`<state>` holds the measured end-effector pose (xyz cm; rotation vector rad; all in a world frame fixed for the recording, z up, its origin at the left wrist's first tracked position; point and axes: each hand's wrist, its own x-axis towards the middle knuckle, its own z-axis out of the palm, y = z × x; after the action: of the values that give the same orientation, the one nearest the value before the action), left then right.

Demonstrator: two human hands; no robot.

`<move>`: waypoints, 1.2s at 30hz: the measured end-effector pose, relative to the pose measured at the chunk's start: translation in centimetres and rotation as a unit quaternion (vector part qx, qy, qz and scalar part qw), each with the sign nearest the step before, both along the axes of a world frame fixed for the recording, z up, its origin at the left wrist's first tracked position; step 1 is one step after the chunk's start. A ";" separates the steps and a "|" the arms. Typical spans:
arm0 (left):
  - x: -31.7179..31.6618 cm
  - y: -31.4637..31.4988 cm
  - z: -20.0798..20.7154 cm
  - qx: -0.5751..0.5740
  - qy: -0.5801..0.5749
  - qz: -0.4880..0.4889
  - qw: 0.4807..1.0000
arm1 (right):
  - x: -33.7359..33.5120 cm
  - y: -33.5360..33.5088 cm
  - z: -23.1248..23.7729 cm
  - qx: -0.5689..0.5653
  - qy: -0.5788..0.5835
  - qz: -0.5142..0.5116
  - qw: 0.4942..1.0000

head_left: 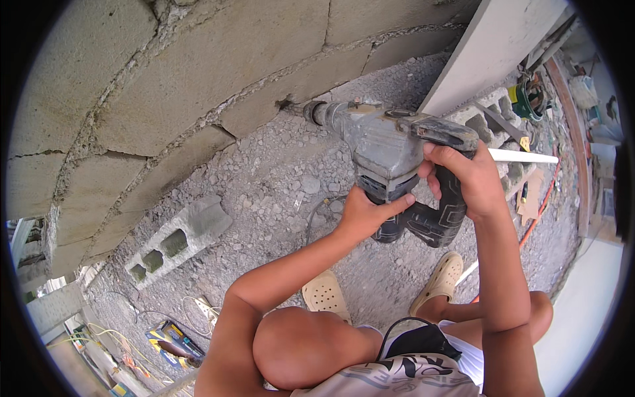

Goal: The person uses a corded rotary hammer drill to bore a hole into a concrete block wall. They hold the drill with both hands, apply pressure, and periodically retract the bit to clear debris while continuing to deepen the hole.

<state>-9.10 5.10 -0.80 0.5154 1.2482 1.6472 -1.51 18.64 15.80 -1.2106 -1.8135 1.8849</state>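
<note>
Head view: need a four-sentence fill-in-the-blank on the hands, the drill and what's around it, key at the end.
1. The left hand grips the power drill; the hand on its rear handle is the ____ one.
2. The drill's front end points at the ____ built of large blocks.
3. The hollow block lying on the rubble shows ____ dark holes.
4. The long, straight rod beyond the rear handle is colored ____.

Missing words: right; wall; three; white.

The place is a building site, shown by its bare block wall (225, 59), rubble-strewn ground (274, 175), loose hollow block (204, 223) and dusty power drill (383, 140).
</note>
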 end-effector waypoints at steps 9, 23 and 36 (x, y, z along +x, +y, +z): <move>-0.3 -4.5 1.6 -0.235 0.153 -0.177 0.944 | 9.1 -3.8 -8.5 -0.259 0.052 -0.200 0.943; 2.0 -7.3 6.0 -0.345 0.311 -0.236 0.854 | 14.3 -7.9 -10.0 -0.338 0.163 -0.221 0.900; -0.3 -7.1 3.9 -0.370 0.377 -0.241 0.814 | 12.1 -7.1 -14.6 -0.396 0.145 -0.256 0.870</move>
<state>-9.39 -1.96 3.08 0.9215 1.9832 0.4067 10.55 11.51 1.23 -1.3376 -0.4491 2.3380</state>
